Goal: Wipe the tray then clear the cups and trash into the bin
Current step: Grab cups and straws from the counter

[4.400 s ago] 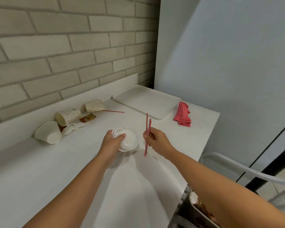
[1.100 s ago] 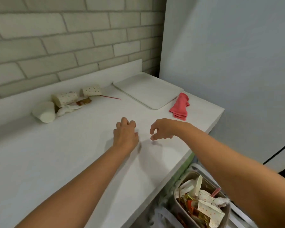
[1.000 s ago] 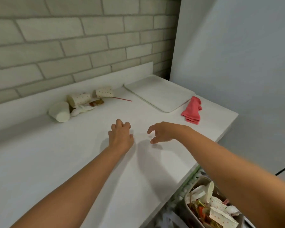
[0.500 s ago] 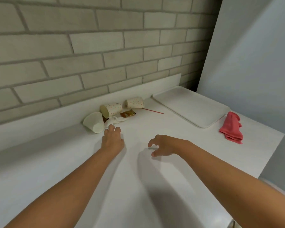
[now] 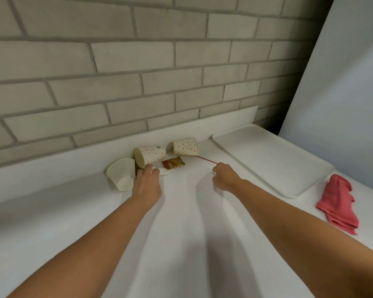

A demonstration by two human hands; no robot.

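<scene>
White counter (image 5: pixel 181 233) under a grey brick wall. Right hand (image 5: pixel 224 177), fingers curled, meets the near end of a red straw (image 5: pixel 207 160); whether it pinches the straw cannot be told. Straw's long axis runs away and leftward from that hand to a dotted cup (image 5: pixel 185 146). Left hand (image 5: pixel 146 183), fingers loosely straight and holding nothing, reaches a white scrap (image 5: pixel 167 172) just ahead, a tipped white cup (image 5: pixel 121 176) at its left, farther from the straw

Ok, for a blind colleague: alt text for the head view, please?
Two hands reach over a white counter to litter by a brick wall: the left hand touches a napkin beside tipped cups and a sachet, the right hand pinches a straw. Tray and cloth lie right.
</scene>
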